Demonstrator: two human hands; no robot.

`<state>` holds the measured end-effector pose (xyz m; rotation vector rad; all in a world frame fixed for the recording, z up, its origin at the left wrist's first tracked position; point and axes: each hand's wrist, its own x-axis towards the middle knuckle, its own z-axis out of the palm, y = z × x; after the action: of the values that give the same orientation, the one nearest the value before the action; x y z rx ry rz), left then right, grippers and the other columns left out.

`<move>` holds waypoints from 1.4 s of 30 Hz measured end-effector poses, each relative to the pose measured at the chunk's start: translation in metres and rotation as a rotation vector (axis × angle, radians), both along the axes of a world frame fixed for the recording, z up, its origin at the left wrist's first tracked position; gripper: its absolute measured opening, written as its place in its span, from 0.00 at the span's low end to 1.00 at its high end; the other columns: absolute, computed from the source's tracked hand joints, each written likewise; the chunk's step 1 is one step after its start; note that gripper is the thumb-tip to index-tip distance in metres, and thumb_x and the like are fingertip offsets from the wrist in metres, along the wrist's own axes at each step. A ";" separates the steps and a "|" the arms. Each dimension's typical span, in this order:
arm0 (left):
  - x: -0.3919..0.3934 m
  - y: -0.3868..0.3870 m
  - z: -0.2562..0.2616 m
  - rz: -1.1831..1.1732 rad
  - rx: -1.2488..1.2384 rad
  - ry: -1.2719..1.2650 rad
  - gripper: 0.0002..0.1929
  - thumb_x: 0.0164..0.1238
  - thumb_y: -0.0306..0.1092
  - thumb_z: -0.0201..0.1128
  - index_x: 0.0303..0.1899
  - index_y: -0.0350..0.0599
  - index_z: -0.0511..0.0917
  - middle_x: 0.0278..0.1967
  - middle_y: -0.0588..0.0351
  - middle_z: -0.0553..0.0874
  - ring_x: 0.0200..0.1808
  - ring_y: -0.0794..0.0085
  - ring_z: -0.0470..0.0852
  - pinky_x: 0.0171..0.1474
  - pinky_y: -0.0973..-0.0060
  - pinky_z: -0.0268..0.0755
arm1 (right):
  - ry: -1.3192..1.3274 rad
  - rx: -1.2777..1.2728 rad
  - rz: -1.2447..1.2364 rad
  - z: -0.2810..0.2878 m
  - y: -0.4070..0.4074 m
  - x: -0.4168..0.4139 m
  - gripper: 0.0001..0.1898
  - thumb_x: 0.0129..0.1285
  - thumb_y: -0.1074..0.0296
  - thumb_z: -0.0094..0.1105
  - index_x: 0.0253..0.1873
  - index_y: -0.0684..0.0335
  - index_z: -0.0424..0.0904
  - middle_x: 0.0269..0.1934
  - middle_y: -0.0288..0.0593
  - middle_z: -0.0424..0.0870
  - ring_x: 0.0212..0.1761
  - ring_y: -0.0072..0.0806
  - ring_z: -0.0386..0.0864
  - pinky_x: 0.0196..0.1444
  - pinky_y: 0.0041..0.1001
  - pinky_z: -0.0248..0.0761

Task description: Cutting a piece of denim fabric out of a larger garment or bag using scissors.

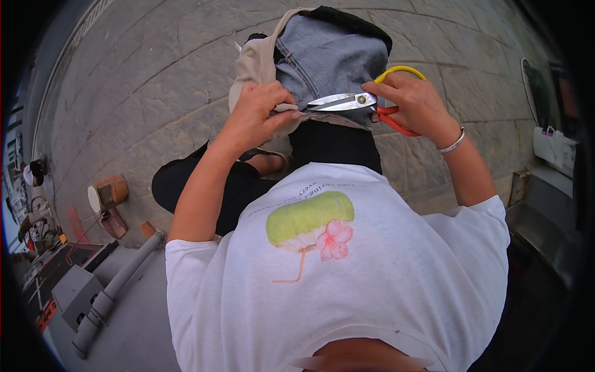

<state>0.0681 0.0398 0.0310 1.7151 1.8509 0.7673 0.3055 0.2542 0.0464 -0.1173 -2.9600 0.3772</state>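
Note:
Across my knee lies a piece of blue-grey denim (332,51) with a seam, black cloth along its far edge and beige cloth (255,60) on its left side. My left hand (265,111) pinches the frayed near edge of the cloth between thumb and fingers. In my right hand (409,100) is a pair of scissors (344,101) with one yellow and one red handle. Its blades are slightly apart and point left, towards my left hand, over the near edge of the denim. Whether cloth lies between the blades, I cannot tell.
Grey stone paving (186,69) surrounds my legs. To the left are an orange-brown cylindrical object (108,193), a grey pipe (121,274) and a grey box (76,293). A white bag or container (555,146) stands at the right, near a metal basin-like object (539,214).

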 end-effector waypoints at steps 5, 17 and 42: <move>0.007 -0.004 -0.003 0.053 -0.058 -0.050 0.07 0.62 0.36 0.67 0.36 0.45 0.79 0.34 0.55 0.81 0.41 0.63 0.74 0.50 0.69 0.61 | -0.073 -0.012 0.008 -0.001 -0.006 0.004 0.21 0.52 0.56 0.70 0.52 0.47 0.81 0.31 0.38 0.78 0.33 0.35 0.79 0.32 0.33 0.71; 0.007 0.001 -0.009 0.015 0.043 0.065 0.04 0.61 0.34 0.65 0.35 0.48 0.81 0.25 0.57 0.82 0.34 0.64 0.78 0.51 0.70 0.59 | -0.093 -0.071 0.020 -0.012 0.002 -0.004 0.26 0.47 0.55 0.73 0.54 0.49 0.80 0.34 0.40 0.80 0.37 0.38 0.80 0.36 0.34 0.73; 0.000 0.005 0.002 -0.015 -0.084 0.014 0.05 0.59 0.30 0.65 0.37 0.46 0.80 0.32 0.55 0.81 0.43 0.61 0.73 0.54 0.68 0.63 | -0.173 0.006 0.071 0.009 -0.003 -0.017 0.21 0.56 0.59 0.67 0.55 0.49 0.79 0.37 0.42 0.83 0.37 0.39 0.83 0.39 0.35 0.75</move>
<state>0.0679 0.0447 0.0331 1.6842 1.8503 0.6642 0.2881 0.2516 0.0558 -0.0464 -3.1427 0.3861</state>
